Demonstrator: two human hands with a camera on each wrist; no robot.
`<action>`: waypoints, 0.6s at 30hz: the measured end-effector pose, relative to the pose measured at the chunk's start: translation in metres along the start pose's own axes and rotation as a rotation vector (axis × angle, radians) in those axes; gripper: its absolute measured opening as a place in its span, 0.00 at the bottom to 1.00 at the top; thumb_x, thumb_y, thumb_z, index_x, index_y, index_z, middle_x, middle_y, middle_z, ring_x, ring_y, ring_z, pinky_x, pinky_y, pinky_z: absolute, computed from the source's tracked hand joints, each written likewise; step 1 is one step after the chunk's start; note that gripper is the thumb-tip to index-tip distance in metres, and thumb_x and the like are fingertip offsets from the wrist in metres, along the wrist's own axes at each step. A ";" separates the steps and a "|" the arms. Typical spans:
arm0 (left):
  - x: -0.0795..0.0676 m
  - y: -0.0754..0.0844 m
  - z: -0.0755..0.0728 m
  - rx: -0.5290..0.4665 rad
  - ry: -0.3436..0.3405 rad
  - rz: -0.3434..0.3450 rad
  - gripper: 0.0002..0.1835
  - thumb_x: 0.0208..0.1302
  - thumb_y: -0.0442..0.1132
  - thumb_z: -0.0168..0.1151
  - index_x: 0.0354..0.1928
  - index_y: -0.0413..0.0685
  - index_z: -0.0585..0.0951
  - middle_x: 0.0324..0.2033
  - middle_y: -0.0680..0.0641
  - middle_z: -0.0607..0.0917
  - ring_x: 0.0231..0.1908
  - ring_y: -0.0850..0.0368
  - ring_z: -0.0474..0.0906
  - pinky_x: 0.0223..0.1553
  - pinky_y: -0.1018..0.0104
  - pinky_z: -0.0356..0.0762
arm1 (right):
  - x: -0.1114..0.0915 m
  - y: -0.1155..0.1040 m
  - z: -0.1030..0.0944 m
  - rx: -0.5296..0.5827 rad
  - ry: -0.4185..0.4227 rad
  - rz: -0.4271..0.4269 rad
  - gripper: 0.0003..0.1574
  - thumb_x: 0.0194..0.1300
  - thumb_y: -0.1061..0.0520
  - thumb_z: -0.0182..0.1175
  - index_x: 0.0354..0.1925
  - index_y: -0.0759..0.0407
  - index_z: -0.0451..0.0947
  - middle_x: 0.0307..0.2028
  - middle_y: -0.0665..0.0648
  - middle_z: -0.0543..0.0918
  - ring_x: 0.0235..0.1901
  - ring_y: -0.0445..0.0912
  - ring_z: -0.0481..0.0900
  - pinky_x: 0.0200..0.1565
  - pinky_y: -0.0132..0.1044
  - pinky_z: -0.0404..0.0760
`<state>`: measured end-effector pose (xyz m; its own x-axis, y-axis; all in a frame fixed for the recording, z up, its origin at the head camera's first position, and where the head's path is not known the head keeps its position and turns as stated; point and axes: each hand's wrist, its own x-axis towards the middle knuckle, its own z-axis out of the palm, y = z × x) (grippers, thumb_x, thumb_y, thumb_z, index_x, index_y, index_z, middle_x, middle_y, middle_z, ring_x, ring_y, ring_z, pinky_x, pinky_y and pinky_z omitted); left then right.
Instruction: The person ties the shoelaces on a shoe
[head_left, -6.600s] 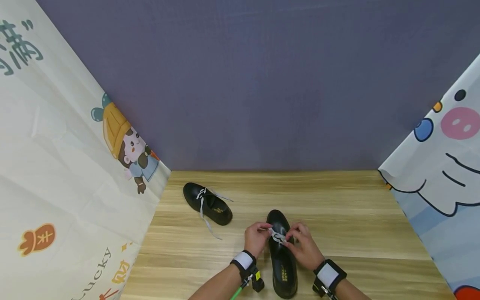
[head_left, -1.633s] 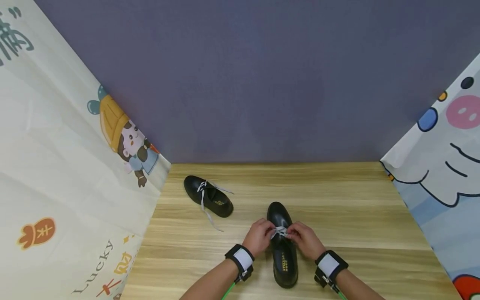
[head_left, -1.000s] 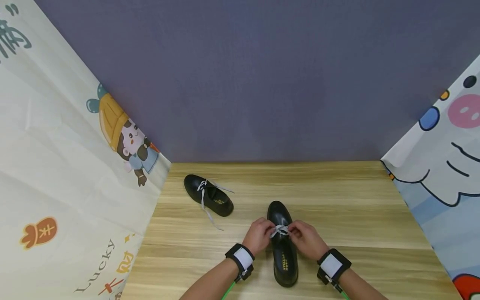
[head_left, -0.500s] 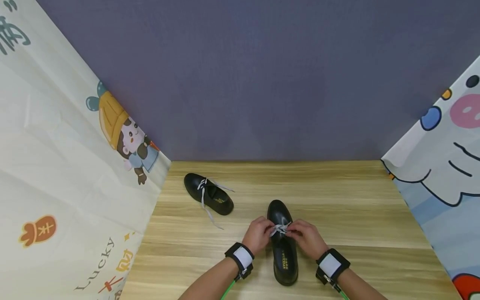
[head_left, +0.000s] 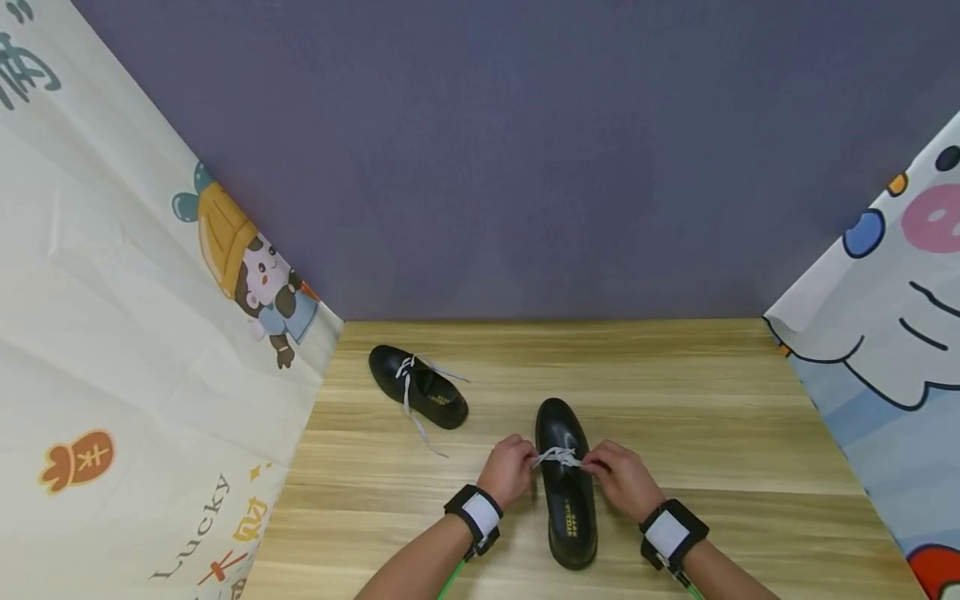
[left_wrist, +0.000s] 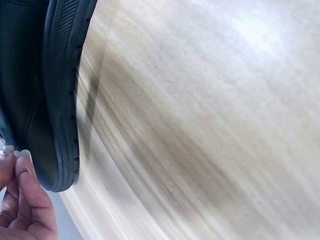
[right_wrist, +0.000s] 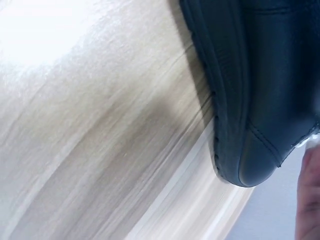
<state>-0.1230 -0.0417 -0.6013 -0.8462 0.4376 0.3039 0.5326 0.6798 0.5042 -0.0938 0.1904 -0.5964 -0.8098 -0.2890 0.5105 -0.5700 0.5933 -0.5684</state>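
Note:
A black leather shoe (head_left: pixel 572 517) stands on the wood-patterned surface, toe pointing away, between my two hands. Its white shoelace (head_left: pixel 561 456) is knotted across the front of the opening, with parts pulled out to both sides. My left hand (head_left: pixel 507 471) pinches the lace at the shoe's left side; the left wrist view shows thumb and finger meeting at their tips (left_wrist: pixel 22 155). On the other side my right hand (head_left: pixel 622 477) pinches the lace between thumb and forefinger. Only a strip of the right hand (right_wrist: pixel 309 195) shows in the right wrist view.
A second black shoe (head_left: pixel 418 386) lies to the back left, its white lace ends (head_left: pixel 420 425) loose on the wood-patterned surface (head_left: pixel 675 400). A grey-blue panel (head_left: pixel 555 167) rises behind. Printed white sheets flank the left (head_left: pixel 135 292) and right (head_left: pixel 847 325).
Several seconds ago my hands worked the lace in front of the knot; since then they have come level on both sides. In the last half second they moved slightly apart, drawing the lace outward.

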 end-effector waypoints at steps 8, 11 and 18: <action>-0.001 -0.005 0.003 -0.031 0.046 0.005 0.05 0.57 0.28 0.70 0.28 0.44 0.84 0.25 0.52 0.79 0.28 0.60 0.77 0.33 0.73 0.76 | -0.003 0.004 -0.005 0.025 -0.047 0.031 0.15 0.51 0.72 0.73 0.30 0.55 0.82 0.30 0.43 0.79 0.30 0.32 0.74 0.32 0.23 0.72; -0.001 -0.003 0.005 -0.079 0.059 0.002 0.04 0.60 0.29 0.70 0.29 0.43 0.85 0.26 0.51 0.81 0.29 0.61 0.78 0.33 0.73 0.76 | -0.003 0.004 -0.004 0.061 -0.080 0.037 0.09 0.57 0.67 0.72 0.32 0.56 0.82 0.31 0.43 0.77 0.30 0.32 0.74 0.31 0.24 0.73; 0.000 0.000 0.006 -0.125 0.065 -0.030 0.03 0.63 0.31 0.68 0.31 0.45 0.84 0.28 0.51 0.85 0.30 0.63 0.80 0.34 0.73 0.77 | 0.005 0.000 -0.001 0.030 -0.075 0.143 0.13 0.57 0.61 0.74 0.40 0.58 0.81 0.31 0.43 0.76 0.30 0.33 0.73 0.29 0.30 0.77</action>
<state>-0.1223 -0.0381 -0.6061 -0.8630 0.3767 0.3366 0.5046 0.6118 0.6091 -0.0979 0.1900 -0.5931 -0.8903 -0.2594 0.3741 -0.4514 0.6099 -0.6513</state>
